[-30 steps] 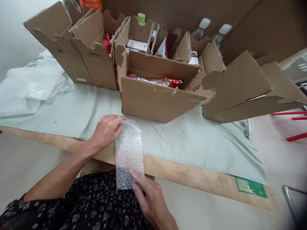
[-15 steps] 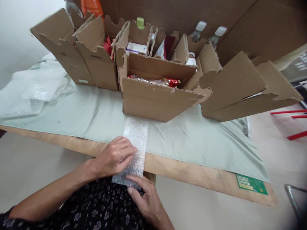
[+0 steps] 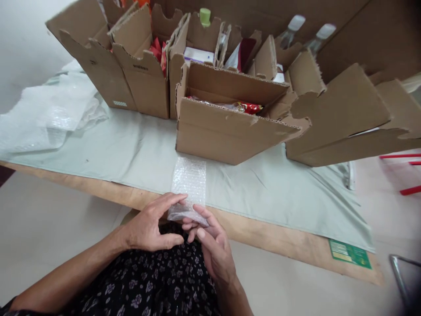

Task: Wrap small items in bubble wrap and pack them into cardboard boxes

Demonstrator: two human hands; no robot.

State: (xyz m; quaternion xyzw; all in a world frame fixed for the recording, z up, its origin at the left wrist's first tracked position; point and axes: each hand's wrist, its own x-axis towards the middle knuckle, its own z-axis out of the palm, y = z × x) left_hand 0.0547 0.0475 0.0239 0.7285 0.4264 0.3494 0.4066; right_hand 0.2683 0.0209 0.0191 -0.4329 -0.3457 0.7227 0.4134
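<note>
Head view: from where I stand, a bubble-wrap strip (image 3: 190,175) lies at lower centre of the frame, its far part flat on the cloth (image 3: 237,188) and its near end at the wooden edge of the counter (image 3: 269,235). The step in hand, as I judge it, is handling of that near end, which is raised at the fingers. The left hand (image 3: 149,226) has its grip spread, thumb well apart from the fingers, fingertips over the strip's left side. The right hand (image 3: 215,245) is half-curled at the near edge, some fingers under the film; I cannot tell whether its grip pinches the film. The next move would call for a sure hold on the thin edge without creasing the rest. Containers: the front carton (image 3: 223,131), at centre, is open-topped and holds red packets (image 3: 250,108). In the upper left, an open carton (image 3: 146,83) contains red items (image 3: 158,49). At upper centre, a rear compartment contains a white box (image 3: 199,55); to its right stands a dark red and white item (image 3: 244,53). Clear bottles (image 3: 287,38) with white caps show at upper right; whether inside or behind the cartons cannot be determined.
</note>
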